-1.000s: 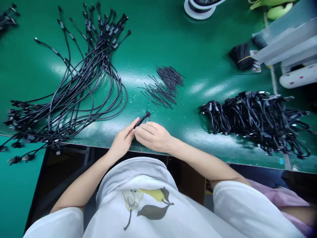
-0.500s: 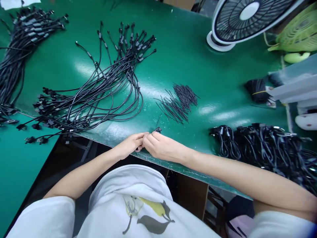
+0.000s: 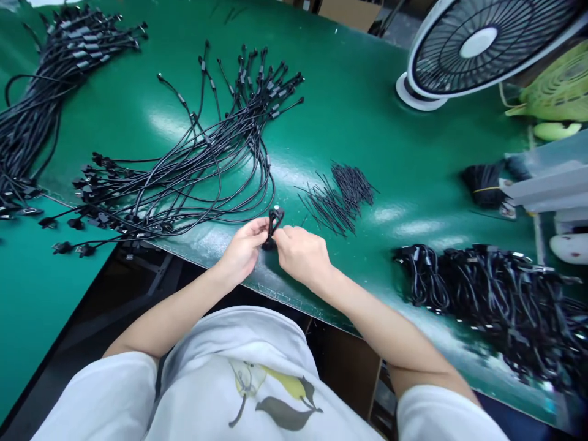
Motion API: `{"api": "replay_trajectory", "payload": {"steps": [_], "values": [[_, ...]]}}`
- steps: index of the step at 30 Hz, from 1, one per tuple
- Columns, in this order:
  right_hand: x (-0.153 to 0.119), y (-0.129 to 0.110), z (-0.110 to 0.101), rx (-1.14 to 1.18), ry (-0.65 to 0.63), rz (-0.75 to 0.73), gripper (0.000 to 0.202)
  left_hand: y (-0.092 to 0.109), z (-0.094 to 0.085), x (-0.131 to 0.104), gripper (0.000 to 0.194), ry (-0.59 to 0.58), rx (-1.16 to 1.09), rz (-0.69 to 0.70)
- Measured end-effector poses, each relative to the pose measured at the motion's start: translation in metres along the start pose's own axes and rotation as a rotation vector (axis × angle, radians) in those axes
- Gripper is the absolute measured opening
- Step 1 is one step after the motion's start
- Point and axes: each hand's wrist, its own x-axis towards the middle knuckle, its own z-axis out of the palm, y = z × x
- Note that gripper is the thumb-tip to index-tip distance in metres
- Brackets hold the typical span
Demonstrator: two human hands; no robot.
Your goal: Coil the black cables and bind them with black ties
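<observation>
Between my two hands, above the front edge of the green table, is a black cable coiled into a small bundle, standing upright. My left hand pinches it from the left with thumb and fingers. My right hand is closed at the bundle's right side; its fingertips are partly hidden, and a twist tie there cannot be made out clearly. Just right of the hands lies a pile of short black twist ties. Loose black cables with plugs at both ends spread out beyond my left hand.
Coiled cable bundles are heaped at the right. A thick bunch of straight cables lies far left. At the back right stands a white fan, near a green plastic basket. A banded black bundle sits by the right edge.
My hands have lifted a little away from my body, and the coiled cable now shows upright between them. The right hand has turned. The whole view has shifted slightly.
</observation>
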Motion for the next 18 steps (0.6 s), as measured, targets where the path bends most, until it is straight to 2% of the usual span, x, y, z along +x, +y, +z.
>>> {"api": "replay_trajectory", "payload": {"steps": [2,5,7,10,13,15,16,18], "values": [[0.000,0.004,0.000,0.214,-0.043,0.100,0.025,0.006,-0.003,-0.004,0.004,-0.057,0.199,0.155],[-0.003,0.016,-0.006,0.515,-0.126,0.186,0.028,0.010,-0.010,-0.014,0.017,-0.156,0.718,0.392],[-0.008,0.019,-0.010,0.542,-0.103,0.235,0.029,0.006,-0.017,-0.018,0.017,-0.246,0.924,0.400],[-0.019,0.010,-0.010,0.437,-0.033,0.185,0.028,-0.001,-0.024,-0.015,0.017,-0.301,0.864,0.202],[-0.026,-0.005,-0.006,0.447,-0.063,0.031,0.025,0.003,-0.025,-0.011,0.031,-0.245,0.551,0.015],[-0.027,-0.009,-0.004,0.494,-0.091,0.007,0.025,0.012,-0.023,-0.014,0.045,-0.235,0.404,-0.004],[-0.026,-0.009,-0.004,0.513,-0.088,0.029,0.026,0.016,-0.023,-0.017,0.050,-0.259,0.409,0.015],[-0.024,-0.004,-0.006,0.546,-0.048,0.103,0.027,0.020,-0.023,-0.024,0.052,-0.335,0.579,0.069]]}}
